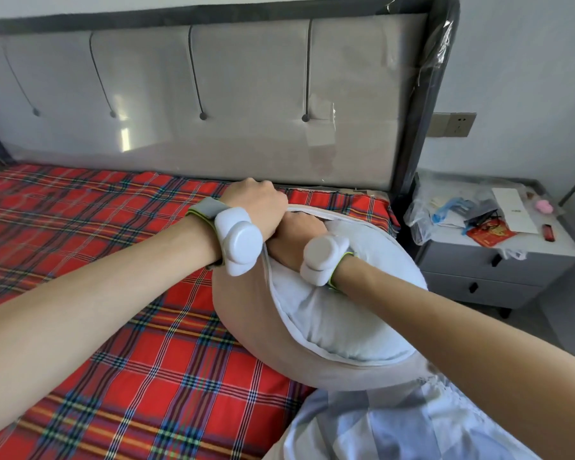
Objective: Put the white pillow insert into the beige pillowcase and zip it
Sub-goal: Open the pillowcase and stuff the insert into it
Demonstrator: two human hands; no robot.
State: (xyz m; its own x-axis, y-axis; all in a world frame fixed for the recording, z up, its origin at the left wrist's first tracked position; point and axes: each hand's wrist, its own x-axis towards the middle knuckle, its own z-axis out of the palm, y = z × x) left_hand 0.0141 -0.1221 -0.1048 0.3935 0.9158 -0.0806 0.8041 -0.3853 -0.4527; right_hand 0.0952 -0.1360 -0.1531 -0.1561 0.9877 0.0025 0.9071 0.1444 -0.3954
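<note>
- My left grip (258, 207) is curled into a fist, pinching the far edge of the beige pillowcase (243, 313) at its open mouth.
- My right grip (296, 237) is just beside and under the left one, pushed down into the opening; its fingers are buried between case and filling, so I cannot tell whether they are spread or pressed together.
- The white pillow insert (339, 313) sits right of and below my right grip, mostly inside the case, its top still bulging out of the unzipped opening.
- The pillowcase rests on the red plaid bed (120, 327), which stretches off left of both grips, and leans against my lap nearer me.
- Each wrist carries a white tracker (238, 242) on a strap.
- Beyond the grips rises the padded headboard (213, 94); far right of them stands a grey nightstand (498, 257) with scattered clutter.
</note>
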